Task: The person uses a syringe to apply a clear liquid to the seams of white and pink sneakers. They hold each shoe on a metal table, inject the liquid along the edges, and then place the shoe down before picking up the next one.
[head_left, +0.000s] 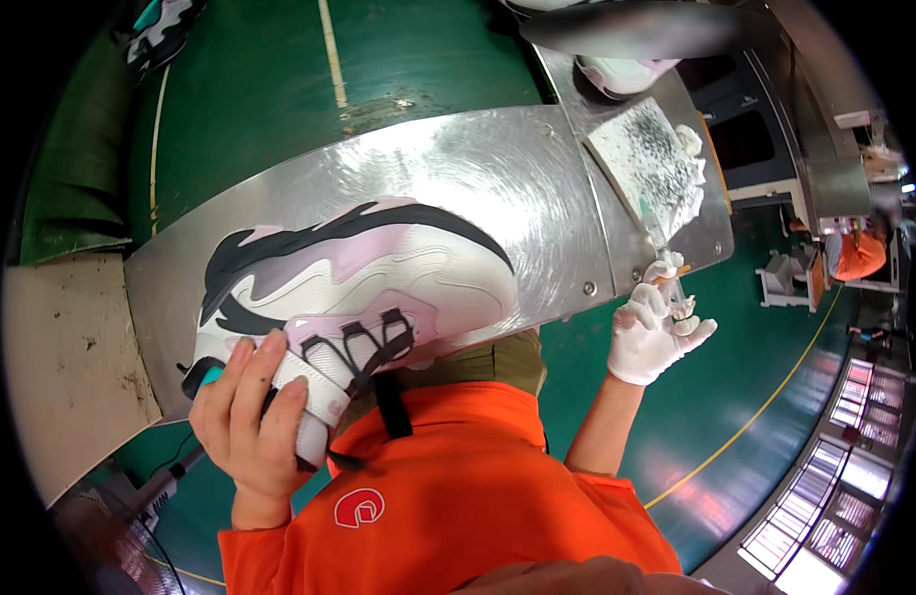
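Note:
A white, lilac and black sneaker (369, 268) lies on its side on the metal bench top (547, 218), its toe pointing right. My bare left hand (250, 416) grips it at the heel and ankle opening, fingers over the upper near the strap. Off the bench's right front edge, my right hand (646, 332) wears a white glove. Its fingers are pinched around a thin, translucent brush-like tool (656, 230) with a teal tip; its exact kind is unclear. That tip touches or hovers over a white pad (636, 149) smudged with black.
Another sneaker (622, 74) sits at the back right, partly behind a blurred dark shape (646, 30). More shoes (161, 35) show at the far left. A beige board (76, 367) adjoins the bench's left end. A person in orange (859, 256) is in the distance at right.

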Action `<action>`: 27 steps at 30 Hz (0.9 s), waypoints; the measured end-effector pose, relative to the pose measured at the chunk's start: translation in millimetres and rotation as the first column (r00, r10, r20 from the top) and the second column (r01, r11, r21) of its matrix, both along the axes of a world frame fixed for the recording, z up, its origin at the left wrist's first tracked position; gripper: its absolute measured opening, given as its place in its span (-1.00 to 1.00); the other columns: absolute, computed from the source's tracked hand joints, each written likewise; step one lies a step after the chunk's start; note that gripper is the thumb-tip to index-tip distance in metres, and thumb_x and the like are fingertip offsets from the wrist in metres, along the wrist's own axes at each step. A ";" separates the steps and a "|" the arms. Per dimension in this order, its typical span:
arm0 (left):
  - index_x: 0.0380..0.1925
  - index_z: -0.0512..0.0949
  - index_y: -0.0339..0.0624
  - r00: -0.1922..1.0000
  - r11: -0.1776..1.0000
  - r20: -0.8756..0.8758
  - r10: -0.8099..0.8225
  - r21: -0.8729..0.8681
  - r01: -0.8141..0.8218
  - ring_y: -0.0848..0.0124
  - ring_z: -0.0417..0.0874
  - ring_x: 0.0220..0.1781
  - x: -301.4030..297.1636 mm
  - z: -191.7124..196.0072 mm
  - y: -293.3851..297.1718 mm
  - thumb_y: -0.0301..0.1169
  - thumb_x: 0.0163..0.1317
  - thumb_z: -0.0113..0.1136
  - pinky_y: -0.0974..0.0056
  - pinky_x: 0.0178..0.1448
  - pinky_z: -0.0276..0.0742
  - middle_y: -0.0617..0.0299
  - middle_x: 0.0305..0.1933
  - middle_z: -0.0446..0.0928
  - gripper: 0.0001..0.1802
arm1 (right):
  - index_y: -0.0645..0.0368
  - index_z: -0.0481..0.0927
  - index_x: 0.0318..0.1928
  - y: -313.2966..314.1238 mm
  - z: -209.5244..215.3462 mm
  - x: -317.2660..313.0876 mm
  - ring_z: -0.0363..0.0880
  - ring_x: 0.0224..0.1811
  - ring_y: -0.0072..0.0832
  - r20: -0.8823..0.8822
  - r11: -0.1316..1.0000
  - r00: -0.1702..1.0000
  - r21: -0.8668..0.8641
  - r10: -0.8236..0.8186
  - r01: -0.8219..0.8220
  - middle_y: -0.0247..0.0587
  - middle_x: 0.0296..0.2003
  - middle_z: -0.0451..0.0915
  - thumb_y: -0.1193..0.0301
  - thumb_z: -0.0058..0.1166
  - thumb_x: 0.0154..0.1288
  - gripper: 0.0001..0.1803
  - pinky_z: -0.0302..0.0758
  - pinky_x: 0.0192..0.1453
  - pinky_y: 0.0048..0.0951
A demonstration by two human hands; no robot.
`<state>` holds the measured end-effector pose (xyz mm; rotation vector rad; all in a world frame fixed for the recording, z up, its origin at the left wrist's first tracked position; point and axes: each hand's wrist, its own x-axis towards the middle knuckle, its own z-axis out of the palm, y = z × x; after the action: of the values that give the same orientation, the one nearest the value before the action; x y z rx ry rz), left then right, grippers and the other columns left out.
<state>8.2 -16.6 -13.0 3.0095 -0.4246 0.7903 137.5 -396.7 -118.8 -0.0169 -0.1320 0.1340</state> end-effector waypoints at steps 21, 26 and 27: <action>-0.11 0.45 -0.07 0.999 0.997 -0.029 -0.020 -0.069 0.018 0.07 0.62 0.09 10.6 11.8 8.4 -0.30 0.12 0.27 0.13 0.11 0.43 0.04 0.07 0.64 -0.66 | 0.35 0.23 0.35 9.5 50.1 -19.0 0.55 -0.34 -0.50 0.073 -0.088 0.966 -0.995 -0.248 0.053 -0.03 -0.03 0.50 0.61 -0.01 -0.14 -0.13 0.59 -0.18 -0.46; -0.07 0.45 -0.15 0.997 0.997 -0.054 -0.050 -0.068 0.046 -0.01 0.61 0.09 11.9 10.2 11.0 -0.21 0.08 0.29 0.08 0.13 0.45 -0.06 0.07 0.62 -0.55 | 0.38 0.26 0.34 -3.2 40.3 -33.6 0.55 -0.36 -0.52 0.100 -0.117 0.953 -0.991 -0.286 0.069 -0.04 -0.10 0.53 0.56 0.06 -0.15 -0.13 0.56 -0.18 -0.50; -0.07 0.45 -0.15 0.997 0.996 -0.058 -0.051 -0.071 0.047 -0.01 0.61 0.09 11.9 10.8 11.3 -0.21 0.07 0.31 0.07 0.13 0.44 -0.06 0.08 0.62 -0.54 | 0.38 0.27 0.34 -2.2 42.2 -35.8 0.55 -0.36 -0.51 0.090 -0.128 0.954 -0.990 -0.286 0.055 -0.03 -0.11 0.54 0.56 0.04 -0.16 -0.13 0.57 -0.19 -0.49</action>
<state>20.1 -5.4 -2.2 2.9379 -0.4585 0.6945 101.7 -398.9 -76.6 -1.6865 0.1929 -0.0815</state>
